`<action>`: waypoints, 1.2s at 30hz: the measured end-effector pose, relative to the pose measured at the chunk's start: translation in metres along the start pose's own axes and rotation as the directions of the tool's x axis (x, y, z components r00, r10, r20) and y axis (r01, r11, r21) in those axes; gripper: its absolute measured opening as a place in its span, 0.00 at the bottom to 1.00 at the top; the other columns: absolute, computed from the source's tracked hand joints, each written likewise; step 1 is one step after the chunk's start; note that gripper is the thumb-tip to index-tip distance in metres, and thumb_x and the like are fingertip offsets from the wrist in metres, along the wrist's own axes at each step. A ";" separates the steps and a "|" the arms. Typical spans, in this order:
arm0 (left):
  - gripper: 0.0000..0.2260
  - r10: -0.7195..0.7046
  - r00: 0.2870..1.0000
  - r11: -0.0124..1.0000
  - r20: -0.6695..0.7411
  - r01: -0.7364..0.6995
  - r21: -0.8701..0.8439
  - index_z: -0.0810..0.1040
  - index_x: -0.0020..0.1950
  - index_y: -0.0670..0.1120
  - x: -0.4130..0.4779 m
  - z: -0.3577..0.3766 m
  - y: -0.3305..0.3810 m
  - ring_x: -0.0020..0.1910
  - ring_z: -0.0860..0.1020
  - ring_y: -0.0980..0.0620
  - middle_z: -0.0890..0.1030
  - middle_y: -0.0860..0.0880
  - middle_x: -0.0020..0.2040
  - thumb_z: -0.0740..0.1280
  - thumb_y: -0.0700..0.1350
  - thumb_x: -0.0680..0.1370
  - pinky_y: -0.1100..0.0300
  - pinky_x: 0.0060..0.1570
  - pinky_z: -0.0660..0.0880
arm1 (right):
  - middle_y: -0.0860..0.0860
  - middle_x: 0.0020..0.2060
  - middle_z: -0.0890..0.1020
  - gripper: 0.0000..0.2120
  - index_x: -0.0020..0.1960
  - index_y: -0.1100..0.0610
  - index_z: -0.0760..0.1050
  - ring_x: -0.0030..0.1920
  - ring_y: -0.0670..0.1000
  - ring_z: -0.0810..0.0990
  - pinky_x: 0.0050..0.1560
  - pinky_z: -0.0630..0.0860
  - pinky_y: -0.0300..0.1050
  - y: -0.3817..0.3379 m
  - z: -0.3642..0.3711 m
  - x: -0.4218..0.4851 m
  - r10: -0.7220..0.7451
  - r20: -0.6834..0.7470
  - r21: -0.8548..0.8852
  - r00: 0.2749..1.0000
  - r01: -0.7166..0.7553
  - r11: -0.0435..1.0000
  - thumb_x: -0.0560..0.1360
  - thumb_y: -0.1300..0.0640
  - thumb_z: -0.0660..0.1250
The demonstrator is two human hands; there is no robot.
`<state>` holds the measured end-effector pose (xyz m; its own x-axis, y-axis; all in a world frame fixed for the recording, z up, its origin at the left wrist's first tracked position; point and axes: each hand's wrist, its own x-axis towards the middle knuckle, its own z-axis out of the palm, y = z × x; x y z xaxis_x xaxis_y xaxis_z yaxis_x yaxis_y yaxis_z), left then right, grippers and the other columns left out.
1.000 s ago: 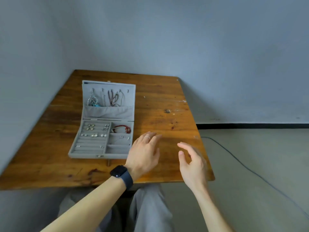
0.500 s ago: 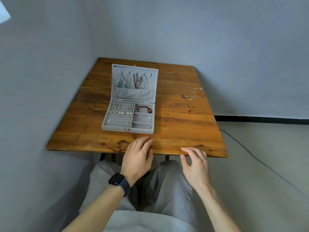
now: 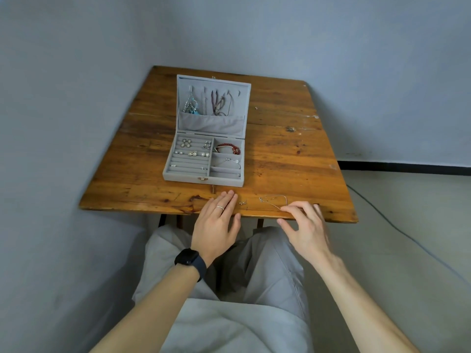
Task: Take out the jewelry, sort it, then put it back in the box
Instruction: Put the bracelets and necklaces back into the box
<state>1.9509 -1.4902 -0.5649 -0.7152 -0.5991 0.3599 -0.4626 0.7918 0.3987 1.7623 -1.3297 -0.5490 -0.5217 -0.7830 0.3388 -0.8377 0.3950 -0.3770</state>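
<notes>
L hand point(image 3: 216, 225) flat on table point(image 3: 300, 159) edge, R hand point(image 3: 307, 229) spread, fingertips point(image 3: 289, 208) touching thin chain point(image 3: 274, 200) just ahead. Best: pinch one end, lift slow, no tangles.

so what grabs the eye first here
An open grey jewelry box sits on the wooden table, necklaces hanging in its raised lid and a red bead bracelet in its back right compartment. At the near edge the left hand lies flat and the right hand is beside a thin silver chain.
</notes>
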 end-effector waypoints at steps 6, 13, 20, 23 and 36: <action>0.19 -0.055 0.998 0.995 0.028 0.058 -0.087 0.75 0.70 0.47 0.005 -0.008 0.003 0.72 0.70 0.51 0.75 0.49 0.71 0.66 0.50 0.80 0.56 0.73 0.58 | 0.47 0.49 0.79 0.03 0.46 0.57 0.80 0.48 0.52 0.75 0.48 0.74 0.49 -0.002 0.002 -0.002 -0.089 -0.035 0.076 0.995 0.092 0.993 0.74 0.60 0.74; 0.19 -0.079 0.994 0.989 0.071 0.087 -0.117 0.75 0.70 0.49 0.009 -0.014 0.004 0.72 0.70 0.50 0.74 0.50 0.71 0.67 0.51 0.80 0.56 0.71 0.60 | 0.43 0.46 0.79 0.01 0.47 0.53 0.78 0.49 0.46 0.74 0.51 0.73 0.44 -0.018 -0.015 0.004 0.006 0.063 0.176 0.998 -0.017 0.984 0.77 0.58 0.69; 0.25 -0.062 0.991 0.974 0.118 0.085 -0.208 0.71 0.73 0.56 0.020 -0.031 0.017 0.70 0.67 0.54 0.73 0.55 0.70 0.67 0.58 0.77 0.52 0.70 0.65 | 0.40 0.42 0.81 0.02 0.48 0.49 0.77 0.48 0.42 0.78 0.46 0.75 0.38 -0.050 -0.047 0.022 0.070 0.142 0.387 0.987 -0.120 0.914 0.79 0.56 0.67; 0.22 0.052 0.980 0.945 0.190 0.013 -0.328 0.74 0.70 0.59 0.034 -0.045 0.037 0.67 0.67 0.59 0.76 0.59 0.66 0.68 0.60 0.77 0.58 0.65 0.66 | 0.41 0.41 0.82 0.02 0.48 0.48 0.77 0.48 0.42 0.80 0.44 0.75 0.34 -0.062 -0.062 0.028 0.056 0.185 0.425 0.981 -0.131 0.896 0.78 0.55 0.68; 0.06 0.074 0.882 0.751 0.465 0.257 -0.608 0.84 0.49 0.51 0.068 -0.064 0.047 0.44 0.82 0.59 0.85 0.55 0.42 0.72 0.51 0.78 0.65 0.49 0.78 | 0.41 0.46 0.76 0.10 0.61 0.51 0.76 0.45 0.39 0.75 0.45 0.70 0.27 -0.048 -0.081 0.035 -0.002 0.171 0.188 0.985 -0.031 0.982 0.81 0.56 0.64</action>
<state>1.9145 -1.5016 -0.4676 -0.9091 -0.4142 -0.0455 -0.2130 0.3682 0.9050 1.7717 -1.3371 -0.4491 -0.4847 -0.8545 0.1867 -0.7760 0.3216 -0.5426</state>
